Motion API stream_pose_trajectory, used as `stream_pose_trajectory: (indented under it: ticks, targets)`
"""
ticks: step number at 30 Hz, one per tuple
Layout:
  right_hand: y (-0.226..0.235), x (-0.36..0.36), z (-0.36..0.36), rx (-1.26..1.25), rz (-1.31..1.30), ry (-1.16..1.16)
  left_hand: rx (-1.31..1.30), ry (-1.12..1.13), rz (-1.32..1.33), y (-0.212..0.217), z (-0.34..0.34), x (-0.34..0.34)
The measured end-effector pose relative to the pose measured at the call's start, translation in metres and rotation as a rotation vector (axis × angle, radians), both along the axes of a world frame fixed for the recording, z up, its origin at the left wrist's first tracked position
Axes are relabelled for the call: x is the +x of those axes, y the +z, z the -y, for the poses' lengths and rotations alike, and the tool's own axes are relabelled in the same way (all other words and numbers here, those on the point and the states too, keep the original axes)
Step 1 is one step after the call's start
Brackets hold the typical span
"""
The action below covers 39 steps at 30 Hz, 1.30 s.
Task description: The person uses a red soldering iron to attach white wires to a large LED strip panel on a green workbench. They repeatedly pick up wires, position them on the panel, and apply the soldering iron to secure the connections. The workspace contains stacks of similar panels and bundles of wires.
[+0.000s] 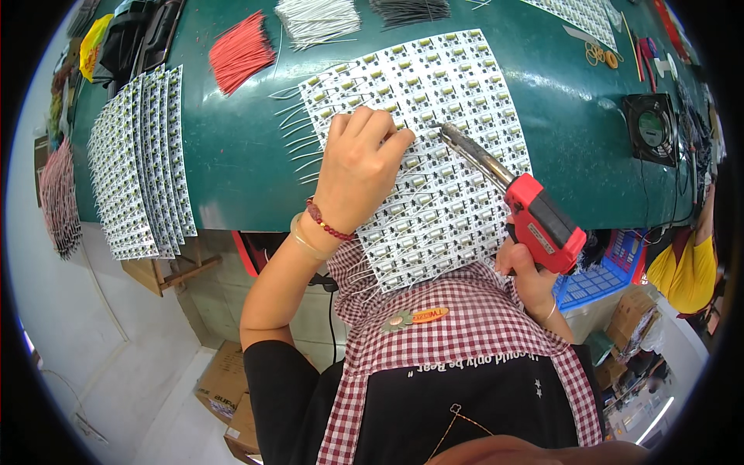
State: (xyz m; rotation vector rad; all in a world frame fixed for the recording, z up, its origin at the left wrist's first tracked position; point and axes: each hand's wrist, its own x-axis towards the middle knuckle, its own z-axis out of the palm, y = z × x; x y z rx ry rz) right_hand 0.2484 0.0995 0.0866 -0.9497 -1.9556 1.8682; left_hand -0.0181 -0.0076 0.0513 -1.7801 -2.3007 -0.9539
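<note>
The left hand point(360, 167) rests curled on the white circuit panel point(434, 155) on the green table point(232, 147), pinching a thin wire; the right hand point(527, 267) grips a red soldering gun point(535, 217), tip on the panel

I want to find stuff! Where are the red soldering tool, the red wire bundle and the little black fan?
Red soldering gun point(542, 221), head view, body.
Red wire bundle point(241, 51), head view, middle.
Black square fan point(652, 129), head view, centre.

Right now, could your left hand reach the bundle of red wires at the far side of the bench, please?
Probably yes: the left hand rests on the white circuit panel, and only bare green bench lies between it and the red wires.
</note>
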Motion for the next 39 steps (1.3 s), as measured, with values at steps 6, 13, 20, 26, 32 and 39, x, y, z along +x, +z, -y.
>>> stream_pose_trajectory:
  ticks: [6,13,20,26,32,39]
  targets:
    - [-0.001,0.003,-0.003,-0.081,-0.047,-0.071,-0.019,0.011,-0.044,0.003,0.000,0.001]
    - [0.004,0.002,-0.016,-0.114,-0.190,-0.197,-0.075,0.007,-0.100,0.011,0.004,-0.002]
    - [0.010,0.002,-0.056,-0.086,-0.353,-0.368,-0.001,-0.070,-0.164,0.025,-0.064,-0.024]
    - [0.025,0.009,-0.062,-0.088,-0.463,-0.405,-0.073,0.067,-0.244,-0.001,-0.202,-0.072]
    - [0.023,0.026,-0.069,-0.126,-0.465,-0.480,-0.237,0.076,-0.282,-0.022,-0.252,-0.119]
    - [0.022,0.023,-0.084,-0.153,-0.492,-0.459,-0.326,0.005,-0.292,-0.035,-0.260,-0.131]
